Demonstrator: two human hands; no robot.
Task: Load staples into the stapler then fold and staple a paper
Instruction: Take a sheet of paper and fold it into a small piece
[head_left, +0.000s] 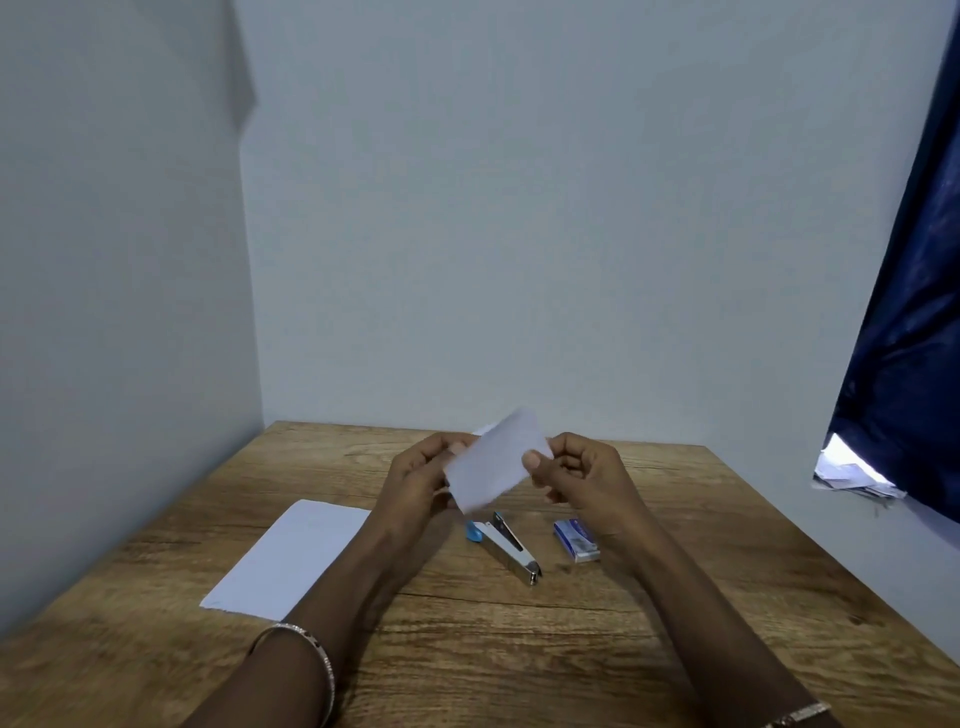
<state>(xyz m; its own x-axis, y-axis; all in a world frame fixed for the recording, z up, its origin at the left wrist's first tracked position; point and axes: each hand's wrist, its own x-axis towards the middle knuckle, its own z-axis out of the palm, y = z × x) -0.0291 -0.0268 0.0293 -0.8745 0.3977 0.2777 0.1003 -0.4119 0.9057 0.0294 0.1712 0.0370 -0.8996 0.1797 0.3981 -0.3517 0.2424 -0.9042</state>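
Folded paper: You hold a small folded paper (491, 462) in the air over the middle of the table (519, 649). It is tilted, its far corner raised toward the back wall and slightly blurred.
Left hand: Your left hand (421, 475) pinches the paper's left end, fingers curled behind it.
Right hand: Your right hand (576, 473) pinches the opposite end, thumb pressed on the near face.
Why held so: With both ends pinched and the paper lifted off the wood, the fold probably stays closed and its edges square, ready for stapling.
Stapler: The stapler (506, 545) lies on the table directly below the paper with no hand on it. Its blue end points away from you and its metal nose toward you. You cannot tell whether it is loaded.
Staple box: The staple box (576, 540) sits just right of the stapler, not touching it, beside your right wrist.
Spare sheet: A flat sheet (291, 561) lies to the left, and your left forearm crosses its right edge.
Edges and room: The table meets walls at the back and left. A dark curtain (904, 338) hangs beyond the right edge. Bare wood lies between your forearms, giving room to lower the paper.
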